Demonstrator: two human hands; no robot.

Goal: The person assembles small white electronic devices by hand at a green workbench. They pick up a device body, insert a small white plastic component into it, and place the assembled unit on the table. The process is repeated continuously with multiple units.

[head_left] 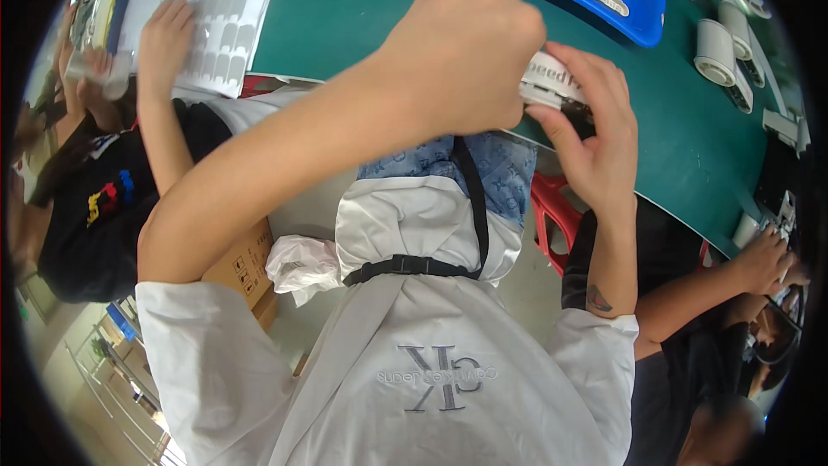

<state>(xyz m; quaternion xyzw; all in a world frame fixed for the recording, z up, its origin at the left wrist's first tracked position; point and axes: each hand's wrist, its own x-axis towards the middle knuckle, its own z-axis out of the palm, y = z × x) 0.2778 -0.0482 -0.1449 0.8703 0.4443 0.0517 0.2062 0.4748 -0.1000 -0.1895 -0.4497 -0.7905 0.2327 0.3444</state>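
Above the near edge of the green table (604, 78), my right hand (599, 125) grips a small white plastic housing (552, 78) between thumb and fingers. The housing has dark printing on its upper face and a dark gap along its side. My left hand (470, 56) is closed in a fist against the left end of the housing. Whatever its fingers hold is hidden behind the back of the hand.
Several white elongated parts lie in a blue tray (651, 22) at the far side. White cylindrical devices (716, 52) stand at the right. A co-worker's hand (168, 39) rests on a sheet of grey labels (228, 13) at the left. Red stools (556, 207) stand below the table edge.
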